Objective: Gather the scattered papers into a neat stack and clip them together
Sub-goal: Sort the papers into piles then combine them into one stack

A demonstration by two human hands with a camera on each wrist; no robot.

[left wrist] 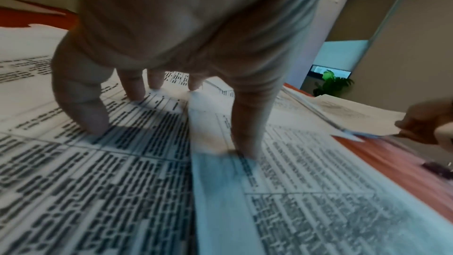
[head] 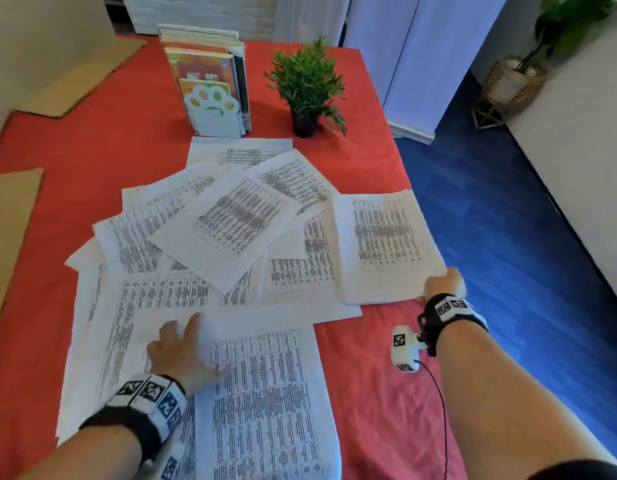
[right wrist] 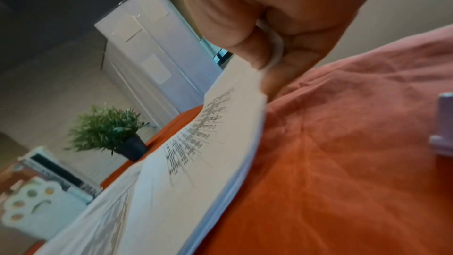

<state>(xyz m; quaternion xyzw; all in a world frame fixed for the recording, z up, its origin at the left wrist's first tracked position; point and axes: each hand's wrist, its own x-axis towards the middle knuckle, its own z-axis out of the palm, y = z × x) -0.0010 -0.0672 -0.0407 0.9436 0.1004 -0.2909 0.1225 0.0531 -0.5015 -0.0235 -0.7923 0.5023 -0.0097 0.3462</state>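
White printed papers (head: 231,216) lie fanned over the red tablecloth (head: 369,393) — right hand (head: 442,284) pinches a gathered bundle's corner, likely to keep it aligned; left hand (head: 179,351) presses spread fingers on a near sheet, pinning it.

Two hands (head: 182,351), one potted plant (head: 307,84), many overlapping papers (head: 237,216).
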